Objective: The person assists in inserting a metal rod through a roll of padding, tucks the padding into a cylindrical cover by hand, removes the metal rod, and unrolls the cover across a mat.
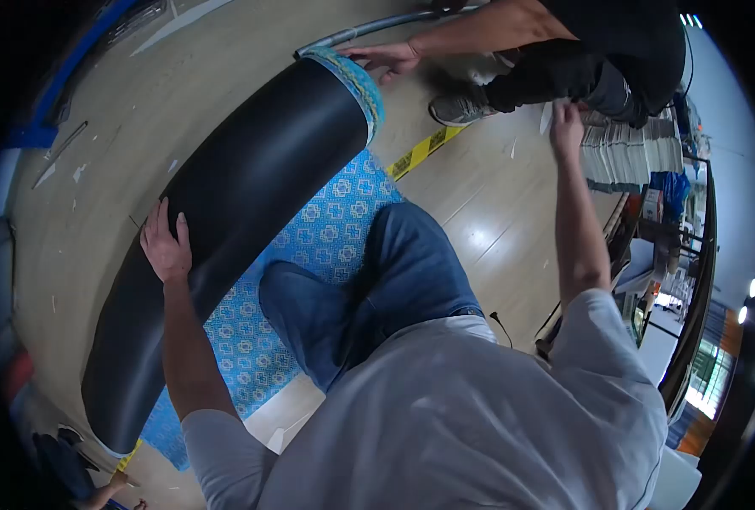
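Note:
A long, curved black padded piece (250,161) lies diagonally on the left, with a blue patterned fabric edge (356,85) at its upper end. My left hand (166,244) rests on the black surface, its fingers spread. Out to the right, away from the piece, my right hand (567,127) is raised with its fingers closed; what they hold, if anything, is too small to name. Blue patterned cloth (335,221) lies under the piece and around my knees.
At the top, a co-worker (556,68) in dark clothes has a hand (387,59) at the fabric edge. Yellow-black tape (426,151) runs along the floor. A grey tube (352,34) lies at the top; stacked sheets (628,149) and shelves stand right. Another person's hand (115,486) shows bottom left.

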Demonstrator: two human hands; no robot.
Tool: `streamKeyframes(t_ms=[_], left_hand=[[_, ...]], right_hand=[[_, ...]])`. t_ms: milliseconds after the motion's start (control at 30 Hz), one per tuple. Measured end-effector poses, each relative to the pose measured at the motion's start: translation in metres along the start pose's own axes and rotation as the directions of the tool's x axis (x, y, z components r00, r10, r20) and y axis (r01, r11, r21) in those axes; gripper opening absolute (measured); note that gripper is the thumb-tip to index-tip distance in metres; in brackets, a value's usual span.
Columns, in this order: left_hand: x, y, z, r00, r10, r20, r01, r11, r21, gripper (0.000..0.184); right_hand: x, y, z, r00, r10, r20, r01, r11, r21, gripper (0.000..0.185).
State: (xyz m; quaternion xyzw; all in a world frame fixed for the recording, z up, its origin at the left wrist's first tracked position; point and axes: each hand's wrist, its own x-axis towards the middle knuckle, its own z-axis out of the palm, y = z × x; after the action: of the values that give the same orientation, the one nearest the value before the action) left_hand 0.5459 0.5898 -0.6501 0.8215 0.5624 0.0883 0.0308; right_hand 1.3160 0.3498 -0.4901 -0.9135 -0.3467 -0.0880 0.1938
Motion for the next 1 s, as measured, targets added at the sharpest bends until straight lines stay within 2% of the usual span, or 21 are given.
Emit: streamKeyframes(t_ms=[33,67,100,133,167,200,267,333,400,500,567,633,733,767,800,867,933,1000], left_hand=[[0.001,0.001,0.003,1.000,0.004,-0.024,-0.005,1.000,-0.017,0.049],[0.001,0.000,0.006,0.999,0.011,-0.048,-0.013,1.000,-0.024,0.049],[-0.001,-0.005,0.006,0.998,0.029,-0.057,-0.030,0.999,-0.019,0.050],[-0.002,-0.007,0.004,0.999,0.020,-0.028,-0.020,1.000,-0.007,0.050],[0.000,-0.003,0.001,1.000,0.019,0.004,-0.019,1.000,0.008,0.051],[0.000,-0.002,-0.001,1.000,0.010,0.023,-0.010,1.000,-0.020,0.052],[0.001,0.006,0.003,1.000,-0.030,-0.007,0.030,1.000,0.000,0.052],[0.002,0.022,0.014,0.999,-0.021,-0.039,0.020,1.000,-0.009,0.053],[0.022,0.093,0.003,0.995,0.097,-0.024,-0.097,0.995,-0.007,0.057],[0.078,0.215,0.003,0.962,0.271,-0.036,-0.274,0.952,-0.135,0.061],[0.123,0.289,0.009,0.941,0.339,-0.022,-0.337,0.923,-0.186,0.062],[0.164,0.334,0.028,0.918,0.395,-0.025,-0.390,0.891,-0.233,0.063],[0.202,0.352,0.065,0.922,0.374,0.097,-0.345,0.910,-0.228,0.063],[0.201,0.351,0.072,0.903,0.428,0.049,-0.418,0.898,-0.137,0.061],[0.200,0.351,0.074,0.906,0.420,0.053,-0.408,0.900,-0.152,0.060],[0.198,0.351,0.073,0.917,0.394,0.058,-0.379,0.908,-0.176,0.059],[0.198,0.351,0.072,0.913,0.401,0.072,-0.384,0.906,-0.178,0.060],[0.199,0.352,0.072,0.912,0.404,0.076,-0.386,0.905,-0.179,0.062]], right_hand=[[-0.049,0.021,0.018,0.981,0.167,0.104,-0.171,0.985,0.032,0.042],[-0.095,0.044,0.040,0.919,0.284,0.273,-0.296,0.955,0.003,0.041],[-0.150,0.055,0.059,0.876,0.264,0.403,-0.335,0.935,0.114,0.038],[-0.193,0.023,0.055,0.764,0.311,0.565,-0.435,0.896,0.095,0.036],[-0.233,0.033,0.078,0.773,0.247,0.584,-0.370,0.924,0.100,0.036],[-0.260,0.025,0.089,0.726,0.226,0.649,-0.408,0.902,0.143,0.035],[-0.285,-0.007,0.098,0.719,0.140,0.680,-0.376,0.902,0.212,0.034],[-0.286,-0.032,0.109,0.676,0.128,0.725,-0.460,0.843,0.280,0.034],[-0.277,-0.047,0.129,0.679,0.114,0.725,-0.492,0.804,0.334,0.034],[-0.256,-0.075,0.143,0.704,0.071,0.707,-0.528,0.717,0.455,0.028],[-0.244,-0.076,0.169,0.663,0.043,0.747,-0.639,0.552,0.536,0.029],[-0.217,-0.093,0.179,0.631,-0.008,0.776,-0.711,0.393,0.583,0.031],[-0.184,-0.110,0.235,0.765,-0.065,0.641,-0.600,0.289,0.746,0.032],[-0.167,-0.122,0.246,0.744,-0.077,0.664,-0.629,0.256,0.734,0.032],[-0.145,-0.135,0.254,0.723,-0.094,0.684,-0.654,0.226,0.722,0.033],[-0.113,-0.156,0.285,0.720,-0.149,0.678,-0.638,0.240,0.731,0.034],[-0.086,-0.174,0.316,0.740,-0.232,0.631,-0.552,0.328,0.767,0.034],[-0.055,-0.177,0.331,0.581,-0.381,0.719,-0.625,0.358,0.694,0.035]])
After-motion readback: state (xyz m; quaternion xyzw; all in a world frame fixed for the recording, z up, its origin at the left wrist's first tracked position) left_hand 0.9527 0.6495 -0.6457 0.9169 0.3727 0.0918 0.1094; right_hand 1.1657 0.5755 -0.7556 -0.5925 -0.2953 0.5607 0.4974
